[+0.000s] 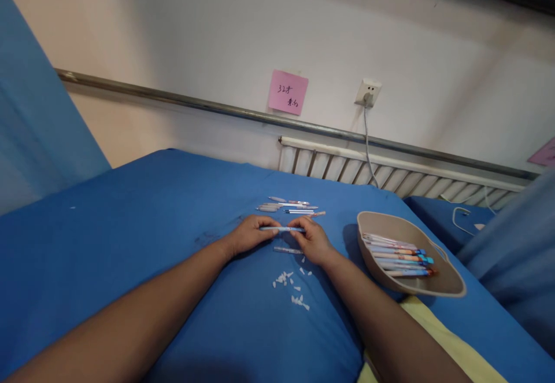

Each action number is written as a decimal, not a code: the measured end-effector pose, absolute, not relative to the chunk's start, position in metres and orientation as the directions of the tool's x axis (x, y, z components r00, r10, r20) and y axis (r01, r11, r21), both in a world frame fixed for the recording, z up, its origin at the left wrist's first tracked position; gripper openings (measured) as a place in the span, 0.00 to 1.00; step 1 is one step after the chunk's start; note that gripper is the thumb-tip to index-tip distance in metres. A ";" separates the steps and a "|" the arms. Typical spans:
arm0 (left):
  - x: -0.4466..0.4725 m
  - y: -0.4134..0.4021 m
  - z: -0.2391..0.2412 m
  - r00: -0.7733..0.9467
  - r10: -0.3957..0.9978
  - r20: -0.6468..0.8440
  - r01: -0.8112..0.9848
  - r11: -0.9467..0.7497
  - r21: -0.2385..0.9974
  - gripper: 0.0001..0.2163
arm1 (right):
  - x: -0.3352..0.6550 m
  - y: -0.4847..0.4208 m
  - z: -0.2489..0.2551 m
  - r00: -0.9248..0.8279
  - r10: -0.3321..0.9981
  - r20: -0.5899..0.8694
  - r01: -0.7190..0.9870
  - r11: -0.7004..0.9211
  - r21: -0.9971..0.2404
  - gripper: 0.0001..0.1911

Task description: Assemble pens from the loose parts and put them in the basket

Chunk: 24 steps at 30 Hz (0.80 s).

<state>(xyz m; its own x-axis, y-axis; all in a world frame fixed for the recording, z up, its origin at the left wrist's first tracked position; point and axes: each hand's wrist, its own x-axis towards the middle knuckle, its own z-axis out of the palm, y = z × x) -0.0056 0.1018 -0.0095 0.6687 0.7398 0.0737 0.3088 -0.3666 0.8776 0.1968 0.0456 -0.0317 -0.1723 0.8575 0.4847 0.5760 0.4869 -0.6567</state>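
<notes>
My left hand [249, 235] and my right hand [313, 241] pinch the two ends of a pale blue pen [281, 229] held level over the blue cloth [130, 244]. Both hands are closed on it. A clear refill [287, 250] lies on the cloth just below the pen, between my hands. Several small white caps [291, 287] are scattered nearer to me. Beyond my hands, several pen parts [290, 205] lie in a loose row.
A beige tray [451, 287] at the right holds several coloured pens [401, 258]. Behind it are a white radiator [390, 172], a wall socket with a cable [367, 92] and a pink note [287, 92]. A yellow sheet [437, 337] shows at the lower right.
</notes>
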 end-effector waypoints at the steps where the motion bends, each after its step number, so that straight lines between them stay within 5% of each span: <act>1: -0.006 0.101 -0.009 0.675 0.733 0.080 0.302 -0.374 0.877 0.13 | 0.197 0.046 -0.032 -0.173 0.859 0.482 0.579 0.485 -0.655 0.05; 8: -0.002 0.096 -0.005 0.611 0.781 0.131 0.282 -0.369 0.886 0.20 | 0.197 0.047 -0.033 -0.132 0.863 0.488 0.597 0.462 -0.656 0.05; 15: 0.001 0.101 -0.007 0.543 0.836 0.080 0.209 -0.227 0.951 0.13 | 0.200 0.048 -0.034 -0.074 0.858 0.509 0.607 0.444 -0.659 0.06; 19: 0.002 0.101 -0.007 0.496 0.863 0.102 0.098 -0.172 0.980 0.20 | 0.200 0.047 -0.033 -0.077 0.858 0.508 0.602 0.446 -0.662 0.06; 24: 0.003 0.100 -0.007 0.503 0.864 0.016 0.199 -0.134 0.971 0.14 | 0.200 0.046 -0.032 -0.079 0.854 0.514 0.616 0.447 -0.648 0.06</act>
